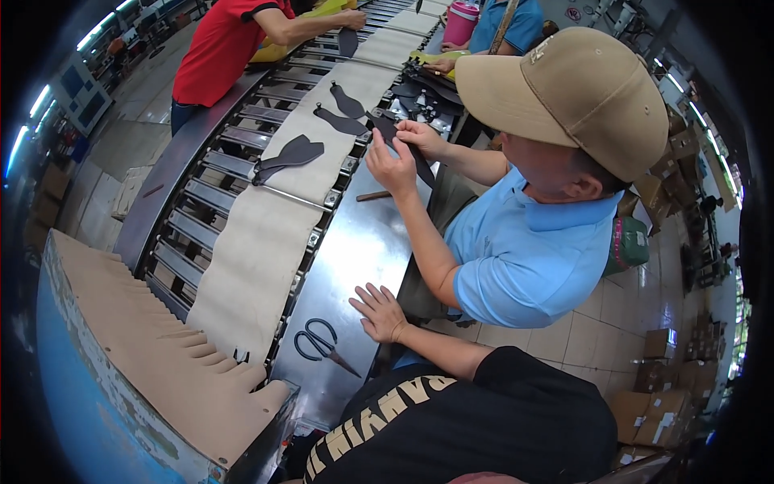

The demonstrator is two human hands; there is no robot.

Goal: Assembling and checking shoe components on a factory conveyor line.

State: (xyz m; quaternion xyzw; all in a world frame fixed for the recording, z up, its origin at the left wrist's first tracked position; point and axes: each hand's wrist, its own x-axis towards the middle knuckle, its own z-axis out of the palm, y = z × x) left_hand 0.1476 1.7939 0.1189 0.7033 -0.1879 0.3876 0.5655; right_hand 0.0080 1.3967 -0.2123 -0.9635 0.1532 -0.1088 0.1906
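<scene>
Resting palm-down on the steel tabletop (pixel 339 274), the right hand (pixel 380 313) is lying with fingers spread; 1 pair of dark-handled scissors (pixel 333 354) is sitting just below-left of it, nearest this hand, long axis slanting, blades pointing down-right. The left hand isn't showing.

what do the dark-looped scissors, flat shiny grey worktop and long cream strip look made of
Dark-looped scissors: thin, dull brownish blades suggest steel; the dark loops could be plastic or coated metal.
Flat shiny grey worktop: probably smooth sheet metal, given its bright glare.
Long cream strip: perhaps canvas or felt, judging by its matte, rippled surface.
</scene>
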